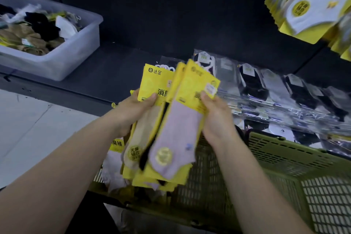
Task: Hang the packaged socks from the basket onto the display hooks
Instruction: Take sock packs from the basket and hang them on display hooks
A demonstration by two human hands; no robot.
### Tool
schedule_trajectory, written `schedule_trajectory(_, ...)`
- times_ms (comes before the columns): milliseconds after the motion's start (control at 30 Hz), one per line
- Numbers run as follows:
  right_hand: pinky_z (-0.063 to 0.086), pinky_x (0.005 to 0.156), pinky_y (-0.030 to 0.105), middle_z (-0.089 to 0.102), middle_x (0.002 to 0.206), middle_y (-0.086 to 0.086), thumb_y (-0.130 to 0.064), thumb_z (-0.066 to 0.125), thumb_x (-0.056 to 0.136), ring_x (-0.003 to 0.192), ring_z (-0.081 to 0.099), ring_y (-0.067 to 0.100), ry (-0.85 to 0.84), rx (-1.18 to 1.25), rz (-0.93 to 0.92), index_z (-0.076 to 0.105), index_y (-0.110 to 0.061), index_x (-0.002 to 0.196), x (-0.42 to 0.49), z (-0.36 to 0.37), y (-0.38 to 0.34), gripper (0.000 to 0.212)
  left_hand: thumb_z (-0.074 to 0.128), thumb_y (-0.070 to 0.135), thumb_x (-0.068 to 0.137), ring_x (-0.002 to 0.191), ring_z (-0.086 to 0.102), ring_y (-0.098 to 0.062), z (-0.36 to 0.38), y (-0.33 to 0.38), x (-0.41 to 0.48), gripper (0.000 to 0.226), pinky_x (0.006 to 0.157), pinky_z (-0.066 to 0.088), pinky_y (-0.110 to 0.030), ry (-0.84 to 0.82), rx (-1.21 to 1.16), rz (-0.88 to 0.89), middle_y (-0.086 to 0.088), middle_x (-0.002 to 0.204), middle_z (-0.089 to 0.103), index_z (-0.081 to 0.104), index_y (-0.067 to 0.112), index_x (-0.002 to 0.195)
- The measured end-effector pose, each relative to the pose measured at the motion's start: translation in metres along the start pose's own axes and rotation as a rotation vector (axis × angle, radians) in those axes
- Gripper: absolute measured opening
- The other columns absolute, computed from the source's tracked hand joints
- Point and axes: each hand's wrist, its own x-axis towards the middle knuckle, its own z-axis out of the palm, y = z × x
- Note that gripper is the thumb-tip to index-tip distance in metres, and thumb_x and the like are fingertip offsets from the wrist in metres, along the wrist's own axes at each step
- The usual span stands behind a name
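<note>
Sock packs [167,119] fanned between hands above basket [284,157]; left hand [133,112] grips beige pack, right hand [216,118] pinches pink pack.

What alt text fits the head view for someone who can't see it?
Two hands hold a fan of yellow-carded sock packs above a green basket: the left hand grips the beige-sock pack, the right hand pinches the pink-sock pack. Clear-bagged socks lie on the dark shelf behind; more yellow packs hang upper right.
</note>
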Motion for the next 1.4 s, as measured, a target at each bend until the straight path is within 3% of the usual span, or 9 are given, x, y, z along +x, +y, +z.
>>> schedule_trajectory(167,0.054,0.084,0.035,0.07,0.101,0.006,-0.005,0.056,0.093,0.089,0.067,0.02,0.098,-0.12,-0.027,0.061,-0.009,0.109,0.0,0.021,0.034,0.018,0.063,0.078,0.059,0.127,0.05,-0.022,0.006,-0.001,-0.004,0.096,0.108,0.037,-0.048,-0.02,-0.026,-0.131,0.003,0.144,0.047,0.041,0.03,0.139)
schedule_trajectory(367,0.052,0.085,0.028,0.068,0.101,-0.007,-0.02,0.057,0.094,0.095,0.065,0.009,0.061,-0.334,-0.089,0.064,-0.026,0.104,0.007,0.018,0.055,0.014,0.084,0.021,0.068,0.09,0.068,-0.019,-0.003,-0.005,-0.002,0.051,0.079,0.055,-0.04,0.147,0.044,0.017,0.001,0.103,0.068,0.048,0.033,0.103)
schedule_trajectory(467,0.044,0.078,0.023,0.06,0.101,-0.005,-0.016,0.055,0.094,0.088,0.057,0.009,0.039,-0.887,-0.218,0.061,-0.023,0.105,0.002,-0.013,0.073,0.015,0.08,0.017,0.073,0.084,0.066,-0.014,-0.025,0.007,0.003,0.046,0.063,0.052,-0.031,0.281,-0.002,0.113,0.004,0.1,0.065,0.045,0.035,0.096)
schedule_trajectory(600,0.039,0.097,0.036,0.043,0.129,0.008,-0.028,0.063,0.085,0.118,0.043,0.028,-0.367,-1.664,-0.158,0.044,-0.016,0.136,-0.014,-0.03,0.124,0.057,0.08,0.017,0.073,0.089,0.064,-0.017,-0.048,0.015,0.003,0.05,0.068,0.051,-0.035,0.333,0.0,0.147,0.006,0.102,0.064,0.043,0.033,0.103)
schedule_trajectory(733,0.032,0.102,0.04,0.033,0.133,0.01,-0.018,0.057,0.088,0.123,0.037,0.031,-0.285,-1.93,-0.322,0.034,-0.014,0.14,-0.009,-0.027,0.143,0.057,0.079,0.018,0.073,0.092,0.064,-0.016,-0.047,0.018,-0.002,0.059,0.076,0.052,-0.038,0.281,0.073,0.133,0.006,0.104,0.065,0.042,0.03,0.116)
schedule_trajectory(900,0.039,0.091,0.032,0.047,0.128,0.003,-0.015,0.061,0.089,0.116,0.047,0.024,-0.193,-1.702,-0.212,0.053,-0.017,0.124,-0.001,-0.044,0.133,0.036,0.078,0.017,0.075,0.092,0.065,-0.015,-0.045,0.022,-0.009,0.054,0.069,0.051,-0.033,0.21,0.113,0.137,0.006,0.104,0.066,0.042,0.033,0.113)
schedule_trajectory(1100,0.047,0.061,0.012,0.068,0.069,-0.007,-0.017,0.067,0.086,0.07,0.065,0.009,0.038,-0.622,-0.133,0.063,-0.022,0.086,-0.024,-0.054,0.058,0.006,0.078,0.021,0.073,0.093,0.065,-0.015,-0.036,0.024,-0.014,0.045,0.072,0.052,-0.033,0.15,0.125,0.186,0.008,0.105,0.066,0.043,0.04,0.095)
schedule_trajectory(1233,0.047,0.057,0.014,0.06,0.064,-0.015,-0.028,0.054,0.095,0.061,0.057,-0.001,0.118,-0.506,-0.35,0.057,-0.025,0.077,-0.023,-0.037,-0.033,0.018,0.08,0.035,0.057,0.087,0.07,-0.01,-0.014,0.032,-0.02,0.057,0.067,0.055,-0.026,0.073,0.028,0.207,0.009,0.102,0.069,0.045,0.043,0.101)
schedule_trajectory(1400,0.044,0.048,0.012,0.056,0.059,-0.019,-0.028,0.051,0.096,0.053,0.052,-0.005,0.034,-0.573,-0.461,0.056,-0.028,0.082,-0.015,0.002,-0.113,0.014,0.075,0.036,0.06,0.106,0.065,-0.023,0.039,0.047,-0.025,0.074,0.091,0.051,-0.043,-0.014,-0.115,0.241,-0.005,0.118,0.066,0.045,0.025,0.126)
